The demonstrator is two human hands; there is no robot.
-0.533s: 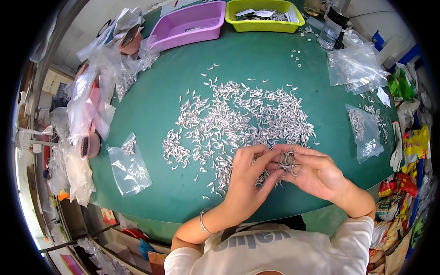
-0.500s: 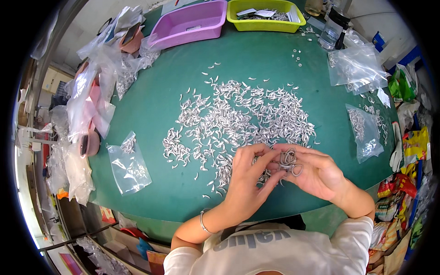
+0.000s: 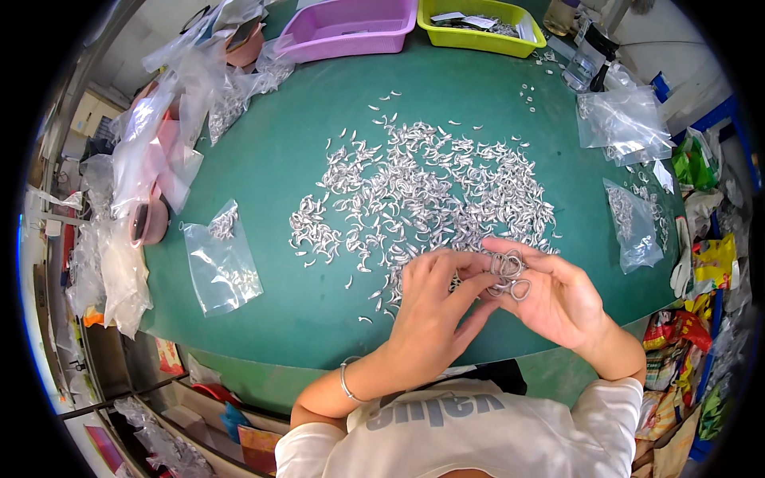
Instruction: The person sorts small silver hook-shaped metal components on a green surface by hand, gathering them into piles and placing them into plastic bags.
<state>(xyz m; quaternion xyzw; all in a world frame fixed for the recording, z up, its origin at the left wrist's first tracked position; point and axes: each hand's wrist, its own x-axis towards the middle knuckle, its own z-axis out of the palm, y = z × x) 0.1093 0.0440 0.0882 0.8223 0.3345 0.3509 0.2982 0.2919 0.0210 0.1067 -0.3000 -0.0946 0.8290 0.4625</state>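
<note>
Evidently little is done: the right hand (image 3: 558,299) grips a small bunch of silver rings (image 3: 508,269) in its fingers, the left hand (image 3: 434,307) pinching at them too, just above the green worktop (image 3: 279,151). Most of the metal pieces (image 3: 422,191) (curved, shiny, loosely scattered) lie unsorted. A clear bag (image 3: 223,259) holds few.

Two hands (image 3: 494,307), two plastic trays (image 3: 351,28), three flat clear bags (image 3: 221,259), and countless small metal pieces (image 3: 422,191).
</note>
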